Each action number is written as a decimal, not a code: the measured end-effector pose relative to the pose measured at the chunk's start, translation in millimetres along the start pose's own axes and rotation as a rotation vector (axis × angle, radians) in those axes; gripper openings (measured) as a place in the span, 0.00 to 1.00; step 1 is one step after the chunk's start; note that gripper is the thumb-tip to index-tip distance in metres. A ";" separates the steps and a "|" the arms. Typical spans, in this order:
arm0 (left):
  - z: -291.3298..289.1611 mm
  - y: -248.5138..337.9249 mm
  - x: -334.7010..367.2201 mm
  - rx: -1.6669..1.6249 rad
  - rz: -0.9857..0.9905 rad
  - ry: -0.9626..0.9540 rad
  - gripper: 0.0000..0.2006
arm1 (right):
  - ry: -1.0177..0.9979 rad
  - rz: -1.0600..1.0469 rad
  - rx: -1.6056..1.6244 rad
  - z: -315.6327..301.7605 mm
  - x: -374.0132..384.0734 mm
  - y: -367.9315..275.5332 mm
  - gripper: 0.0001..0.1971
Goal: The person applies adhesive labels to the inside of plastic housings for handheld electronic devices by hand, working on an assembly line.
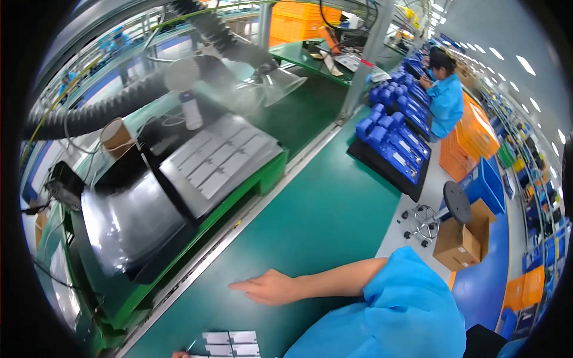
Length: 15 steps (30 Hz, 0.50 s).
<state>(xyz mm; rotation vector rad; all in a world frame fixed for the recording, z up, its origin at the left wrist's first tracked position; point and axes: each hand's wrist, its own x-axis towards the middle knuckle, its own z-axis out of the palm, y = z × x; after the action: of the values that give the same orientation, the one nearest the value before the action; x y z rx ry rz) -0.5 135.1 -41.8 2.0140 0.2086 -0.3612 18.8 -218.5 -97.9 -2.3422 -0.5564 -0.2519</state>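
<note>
My right hand (271, 287) reaches in from the right, from a short light-blue sleeve, and is low over the green worktop (322, 209). Its forefinger is stretched out, and nothing shows in the hand. Only a few fingertips of my left hand (179, 355) appear at the lower edge. They seem closed on a thin, shiny, pointed tool (191, 345), whose exact kind I cannot make out. Beside it lies a block of white-and-grey rectangular labels (231, 344), cut off by the picture's edge.
Across a metal rail stands a green raised stand (256, 188) bearing label sheets (221, 155) and a glossy clear sheet (128, 224). A white bottle (191, 112) and grey ducts (107, 107) stand behind. Blue moulded parts (397, 146) lie on black trays. A co-worker (447, 98) sits beyond, near a stool (456, 203).
</note>
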 end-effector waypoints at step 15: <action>-27.7 -41.4 14.7 -0.057 0.213 0.028 0.16 | -0.117 0.201 0.288 -16.8 7.6 -11.9 0.19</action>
<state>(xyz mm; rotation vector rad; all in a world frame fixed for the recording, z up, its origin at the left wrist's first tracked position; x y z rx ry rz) 5.4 178.4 -69.9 1.9634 0.0209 -0.1900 19.7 -219.7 -76.0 -2.1203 -0.3800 0.0560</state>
